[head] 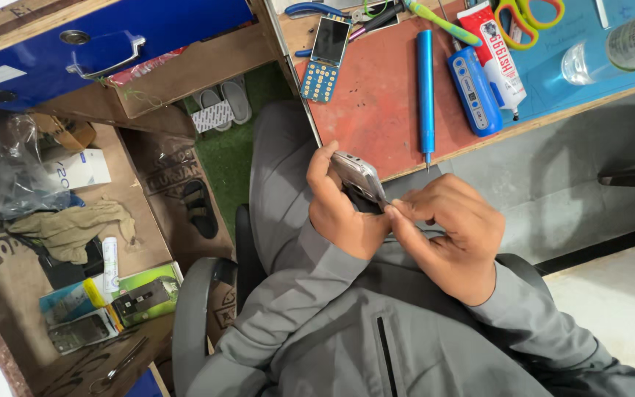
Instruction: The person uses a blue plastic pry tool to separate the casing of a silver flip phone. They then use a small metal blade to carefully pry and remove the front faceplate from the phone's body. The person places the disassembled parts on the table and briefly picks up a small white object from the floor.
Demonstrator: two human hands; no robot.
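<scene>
Currently | left hand (339,213) wraps around a small silver phone (359,176), tilting it steady over the lap | right hand (446,235) curls shut, fingertips (395,212) pinching the phone's lower edge | blue screwdriver (425,92) lies on the red mat (376,95) nearby, within reach

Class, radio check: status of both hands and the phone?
Left hand grips silver phone. Right hand fingers pinch its lower edge. Blue screwdriver idle on desk; nothing obstructing.

Phone repair workbench (376,88) (screwdriver (425,92), scissors (527,18))
</scene>
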